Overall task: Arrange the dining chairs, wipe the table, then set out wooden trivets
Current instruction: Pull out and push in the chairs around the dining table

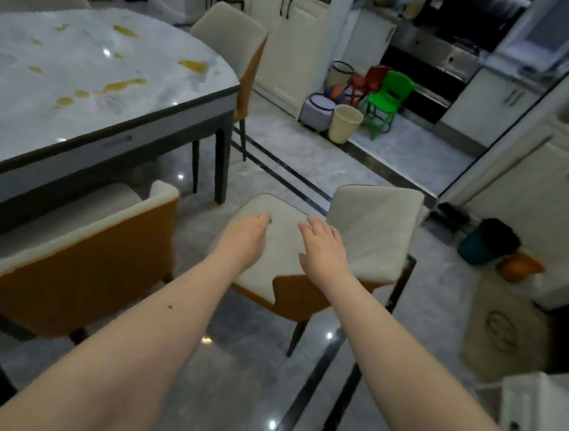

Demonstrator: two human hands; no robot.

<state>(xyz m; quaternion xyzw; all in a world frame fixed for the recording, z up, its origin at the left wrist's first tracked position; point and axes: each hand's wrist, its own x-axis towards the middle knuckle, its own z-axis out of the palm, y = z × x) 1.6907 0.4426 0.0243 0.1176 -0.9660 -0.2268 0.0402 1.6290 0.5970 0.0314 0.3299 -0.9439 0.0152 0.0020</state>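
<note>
Cream on top and orange underneath, the dining chair (353, 242) stands on the shiny grey floor (227, 382), away from the table (80, 94) and off to its right. Its seat sticks out toward the table corner, and its tall back is on the far right side. So the chair runs from left to right across the view, with the front pointing left.

Both arms reach forward over this chair. The left hand (245, 234) is over the left part of the seat, near the front edge. Its fingers are bent down a little and hold nothing. The right hand (323, 248) is over the middle of the seat, just left of the chair back. Its fingers are spread and straight, and it holds nothing too. I cannot tell if the hands touch the cushion or just float above it.

The table top is pale marble with a dark edge. Yellow spills (122, 84) lie on it in drops and streaks. Another chair (67, 244) is pushed under the near side of the table, with its back toward the camera. A third chair (236, 39) stands at the far corner of the table.

A small green chair (389, 97) and a cream bin (344, 122) sit far back by the white cupboards.
</note>
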